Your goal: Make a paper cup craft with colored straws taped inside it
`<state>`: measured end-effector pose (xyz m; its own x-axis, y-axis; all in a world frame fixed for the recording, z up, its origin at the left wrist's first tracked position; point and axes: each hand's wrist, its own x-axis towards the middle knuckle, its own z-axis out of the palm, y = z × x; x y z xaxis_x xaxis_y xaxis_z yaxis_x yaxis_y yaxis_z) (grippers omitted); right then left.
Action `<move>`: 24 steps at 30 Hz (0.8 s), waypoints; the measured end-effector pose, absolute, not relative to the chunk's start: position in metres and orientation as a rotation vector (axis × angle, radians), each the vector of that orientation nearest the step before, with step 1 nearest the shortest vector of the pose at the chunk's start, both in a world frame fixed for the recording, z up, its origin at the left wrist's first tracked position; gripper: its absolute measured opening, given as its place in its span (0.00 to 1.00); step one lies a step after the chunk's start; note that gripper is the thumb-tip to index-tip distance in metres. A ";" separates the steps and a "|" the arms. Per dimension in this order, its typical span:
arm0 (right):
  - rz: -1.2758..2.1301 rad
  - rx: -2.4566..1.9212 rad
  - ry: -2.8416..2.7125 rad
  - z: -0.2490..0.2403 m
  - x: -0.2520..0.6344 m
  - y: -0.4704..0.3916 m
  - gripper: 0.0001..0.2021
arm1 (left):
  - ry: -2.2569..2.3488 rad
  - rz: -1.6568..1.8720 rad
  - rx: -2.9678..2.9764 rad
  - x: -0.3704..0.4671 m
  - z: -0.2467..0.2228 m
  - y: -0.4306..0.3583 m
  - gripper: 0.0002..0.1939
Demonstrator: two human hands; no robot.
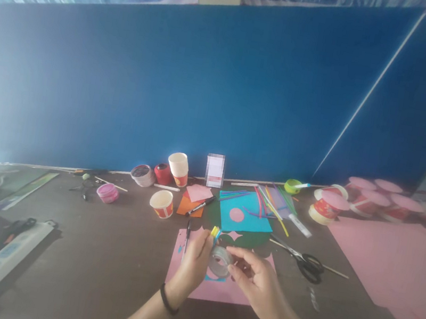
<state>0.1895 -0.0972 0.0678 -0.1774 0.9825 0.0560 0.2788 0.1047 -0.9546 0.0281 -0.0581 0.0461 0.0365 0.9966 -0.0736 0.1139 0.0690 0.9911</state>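
Observation:
My left hand [196, 256], with a black band at the wrist, is closed around small yellow and blue pieces [215, 232] that stick up past the thumb. A roll of clear tape [220, 262] is between my two hands. My right hand [253, 279] pinches the right edge of the roll between thumb and fingers. Beneath both hands lies a pink sheet [224, 295] with cut-out edges. A black pen [187, 233] rests on its left part.
Black-handled scissors [309, 266] lie right of the hands. Behind are a blue sheet [243, 221] with colored strips, a paper cup [161, 204] and stacked cups [178, 167]. A power strip [8, 262] is at left, a large pink sheet [394, 264] at right.

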 end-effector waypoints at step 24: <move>1.062 -1.279 -1.759 0.098 0.185 -0.102 0.08 | 1.199 1.096 1.088 0.032 0.058 -0.058 0.16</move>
<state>0.1847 -0.1019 0.0976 -0.2616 0.9624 0.0739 0.3827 0.1737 -0.9074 0.0322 -0.0581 0.0584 0.0508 0.9889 -0.1399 -0.0500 0.1424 0.9885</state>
